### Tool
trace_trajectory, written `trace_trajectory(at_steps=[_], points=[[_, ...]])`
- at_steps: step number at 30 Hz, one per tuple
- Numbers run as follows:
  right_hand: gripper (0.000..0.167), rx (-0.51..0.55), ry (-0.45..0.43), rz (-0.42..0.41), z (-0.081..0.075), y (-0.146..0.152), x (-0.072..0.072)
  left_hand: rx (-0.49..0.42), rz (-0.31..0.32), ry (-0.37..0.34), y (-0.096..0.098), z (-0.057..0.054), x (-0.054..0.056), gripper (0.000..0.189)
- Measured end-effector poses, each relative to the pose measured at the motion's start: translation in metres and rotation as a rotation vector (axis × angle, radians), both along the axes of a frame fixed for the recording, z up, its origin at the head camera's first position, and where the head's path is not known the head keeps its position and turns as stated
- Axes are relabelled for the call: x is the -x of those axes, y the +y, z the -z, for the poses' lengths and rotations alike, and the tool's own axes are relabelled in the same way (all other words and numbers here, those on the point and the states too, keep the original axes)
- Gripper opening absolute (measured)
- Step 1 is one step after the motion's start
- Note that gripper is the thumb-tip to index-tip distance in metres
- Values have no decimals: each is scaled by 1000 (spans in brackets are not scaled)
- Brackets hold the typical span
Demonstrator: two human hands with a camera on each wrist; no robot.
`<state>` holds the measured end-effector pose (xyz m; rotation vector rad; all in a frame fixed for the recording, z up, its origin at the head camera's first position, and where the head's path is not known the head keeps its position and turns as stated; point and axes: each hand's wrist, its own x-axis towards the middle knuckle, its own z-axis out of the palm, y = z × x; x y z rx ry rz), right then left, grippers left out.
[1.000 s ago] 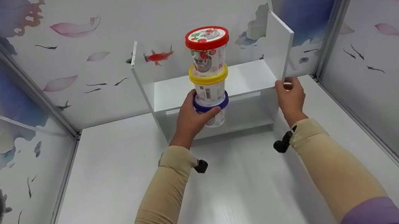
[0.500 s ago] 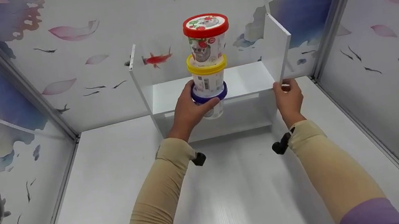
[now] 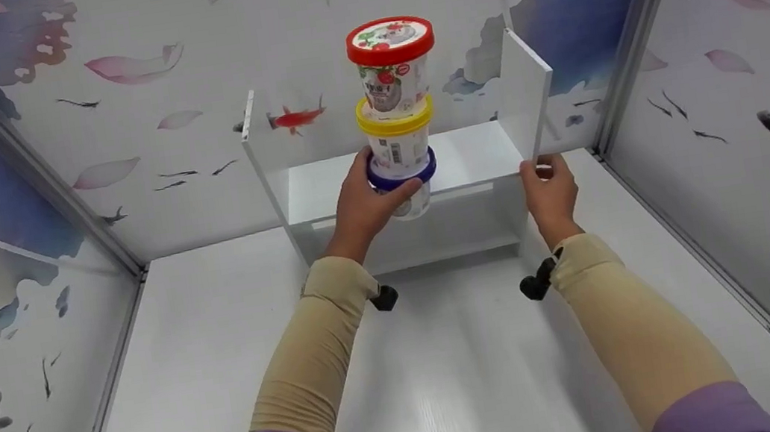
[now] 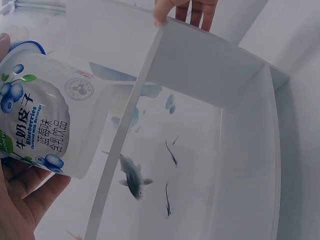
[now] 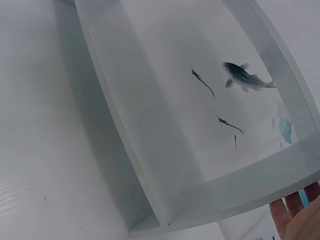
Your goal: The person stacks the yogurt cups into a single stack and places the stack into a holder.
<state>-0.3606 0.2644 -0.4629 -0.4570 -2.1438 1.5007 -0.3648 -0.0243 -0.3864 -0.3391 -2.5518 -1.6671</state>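
Note:
Three paper cups stand stacked upright: a red-lidded cup (image 3: 396,82) on top, a yellow-lidded cup (image 3: 400,150) in the middle, a blue-lidded cup (image 3: 414,200) at the bottom. My left hand (image 3: 367,203) grips the bottom cup, thumb across its near side, and holds the stack in the air at the front of the white shelf (image 3: 469,147). Blueberries are printed on that lowest cup (image 4: 42,112) in the left wrist view. My right hand (image 3: 551,194) holds the shelf's right side panel near the upper board, thumb and fingers around its edge.
The shelf's left side panel (image 3: 262,146) rises beside the stack. Below the upper board lies an open lower compartment (image 3: 454,225). Walls printed with fish and petals (image 3: 154,128) enclose the white tabletop (image 3: 213,330) on the left, back and right.
My left hand has raised the stack of cups, quickly at first and then less. My right hand stays on the shelf panel. The whole view has shifted slightly.

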Motion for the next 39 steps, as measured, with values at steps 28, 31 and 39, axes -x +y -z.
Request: trace_trajectory(at_steps=[28,31,39], points=[[40,-17,20,8,5,2,3,7,-60,-55,28,4,30,107],[41,-14,5,6,5,2,3,5,-81,-60,31,5,33,107],[40,-20,1,8,3,3,3,-30,-109,-109,38,9,40,110]])
